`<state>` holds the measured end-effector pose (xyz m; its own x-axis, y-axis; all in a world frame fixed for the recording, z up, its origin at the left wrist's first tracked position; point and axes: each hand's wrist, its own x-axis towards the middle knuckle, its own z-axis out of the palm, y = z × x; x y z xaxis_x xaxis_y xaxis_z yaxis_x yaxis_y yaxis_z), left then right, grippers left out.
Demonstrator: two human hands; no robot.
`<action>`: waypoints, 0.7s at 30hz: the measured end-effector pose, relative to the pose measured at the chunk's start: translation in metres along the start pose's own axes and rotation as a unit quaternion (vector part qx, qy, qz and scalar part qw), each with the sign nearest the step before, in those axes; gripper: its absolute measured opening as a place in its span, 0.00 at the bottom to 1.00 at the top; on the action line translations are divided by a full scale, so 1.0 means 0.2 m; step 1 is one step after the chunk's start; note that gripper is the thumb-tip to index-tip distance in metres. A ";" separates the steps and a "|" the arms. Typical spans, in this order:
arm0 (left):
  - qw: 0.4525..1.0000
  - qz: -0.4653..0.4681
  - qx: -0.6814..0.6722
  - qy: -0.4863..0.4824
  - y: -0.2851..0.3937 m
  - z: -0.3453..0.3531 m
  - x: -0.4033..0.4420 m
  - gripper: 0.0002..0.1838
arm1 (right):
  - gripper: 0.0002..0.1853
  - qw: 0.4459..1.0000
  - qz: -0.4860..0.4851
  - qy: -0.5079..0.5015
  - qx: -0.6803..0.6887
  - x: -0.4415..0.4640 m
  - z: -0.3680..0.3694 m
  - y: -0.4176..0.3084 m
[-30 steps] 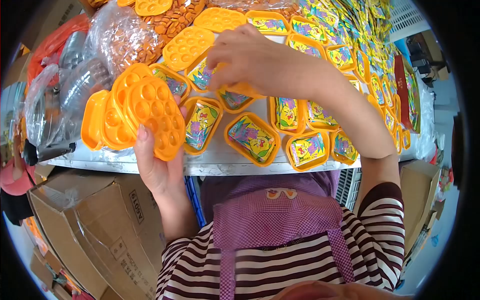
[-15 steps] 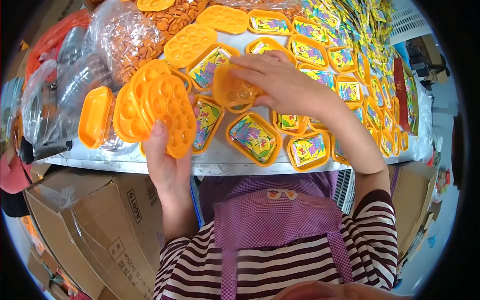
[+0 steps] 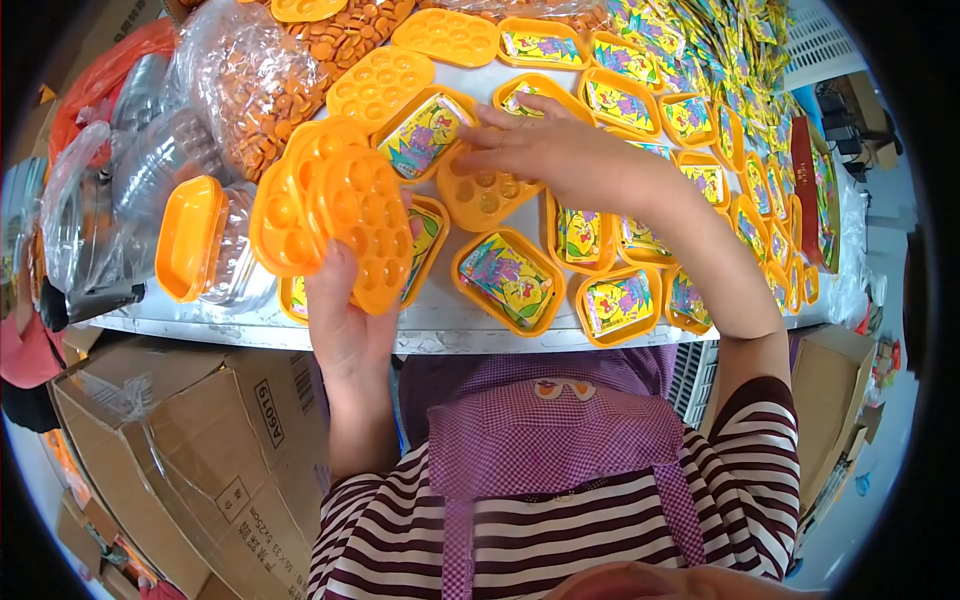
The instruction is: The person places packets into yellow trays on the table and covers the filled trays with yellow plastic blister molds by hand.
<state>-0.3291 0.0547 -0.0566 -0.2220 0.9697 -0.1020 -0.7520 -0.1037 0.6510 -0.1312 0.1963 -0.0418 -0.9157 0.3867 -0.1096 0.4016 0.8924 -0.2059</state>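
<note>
My left hand (image 3: 348,310) is closed around several orange trays with round hollows (image 3: 368,225), fanned out and tilted above the table's front left. Another such hollowed tray (image 3: 482,195) lies in the middle, over what is probably an orange box. Above its far edge is my right hand (image 3: 535,150), fingers spread; whether the fingertips touch the tray cannot be made out. Close to the front edge, an orange box (image 3: 510,280) contains a yellow and purple printed packet. A similar box with a packet (image 3: 425,132) sits behind, between my hands.
Rows of orange boxes with packets (image 3: 618,303) fill the right side. Printed packets (image 3: 690,50) are heaped behind. Bags of small orange discs (image 3: 270,90), clear plastic covers (image 3: 165,180) and orange boxes (image 3: 188,240) stand left. A cardboard carton (image 3: 190,440) is below the table.
The hollowed tray under my right hand has come down flatter over the box, and the fingers have spread off it. My left hand has shifted slightly right with its trays.
</note>
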 end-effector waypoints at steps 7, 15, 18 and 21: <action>0.997 -0.048 -0.014 -0.054 -0.07 0.00 -0.02 0.40 | 0.17 0.943 0.033 0.261 0.202 0.03 -0.08 -0.17; 0.998 -0.027 0.016 -0.061 -0.10 0.07 -0.05 0.44 | 0.11 0.879 0.056 0.370 0.295 0.06 -0.03 -0.35; 0.997 -0.026 0.036 -0.062 -0.10 0.07 -0.06 0.44 | 0.13 0.871 0.066 0.374 0.311 0.05 -0.02 -0.35; 0.994 -0.010 0.081 -0.073 -0.12 0.06 -0.06 0.45 | 0.13 0.845 0.086 0.401 0.343 0.05 -0.01 -0.36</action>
<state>-0.3013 0.0487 -0.0622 -0.1073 0.9941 -0.0130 -0.6421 -0.0594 0.7644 -0.1697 0.1368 -0.0265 -0.4499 0.7755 0.4429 0.1936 0.5688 -0.7994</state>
